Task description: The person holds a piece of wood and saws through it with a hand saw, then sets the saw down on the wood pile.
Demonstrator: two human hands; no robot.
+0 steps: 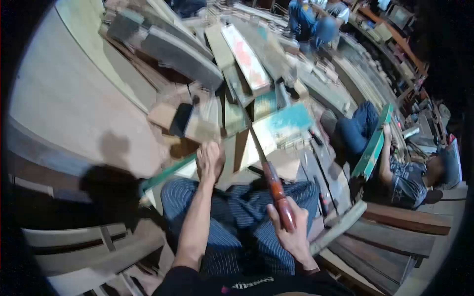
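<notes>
My right hand point(292, 228) is wrapped round the reddish-brown wooden handle of a long-bladed tool point(270, 175). Its thin dark blade, seen nearly edge-on, runs up and forward over the wood pile. My left hand point(211, 159) is closed on a green-edged wooden strip point(170, 171), which slants across in front of my knees. The fingers curl over it, and part of the strip is hidden behind them. Just right of the blade lies a board with white and turquoise paint point(284, 123). A block with a dark face point(181, 119) rests beyond my left hand.
A large pale panel point(81, 93) rises at the left. Grey beams point(180, 56) and a red-stained white board point(245, 54) lie ahead. At the right, a person point(407, 175) holds a green plank point(375, 143). Another person point(316, 22) is farther back. Dark slim tools point(321, 182) lie beside my right knee.
</notes>
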